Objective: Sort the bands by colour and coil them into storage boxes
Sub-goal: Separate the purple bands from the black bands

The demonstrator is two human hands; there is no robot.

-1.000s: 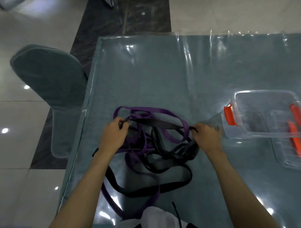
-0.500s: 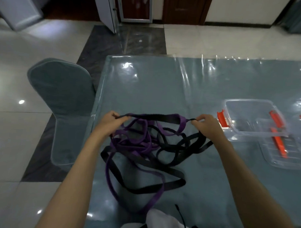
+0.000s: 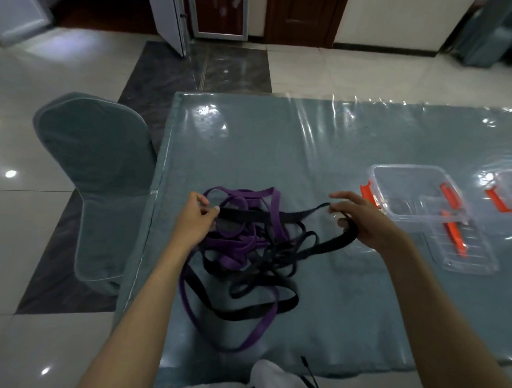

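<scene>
Your left hand (image 3: 194, 217) and right hand (image 3: 364, 223) each pinch the black band (image 3: 289, 216) at frame centre, stretching it to free it from the purple band (image 3: 240, 193).

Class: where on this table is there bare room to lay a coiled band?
Bare cloth lies beyond the tangled bands toward the table's far edge, and nearside, right of the tangle, below the clear box. It is crowded at the tangle and around the lid.
</scene>
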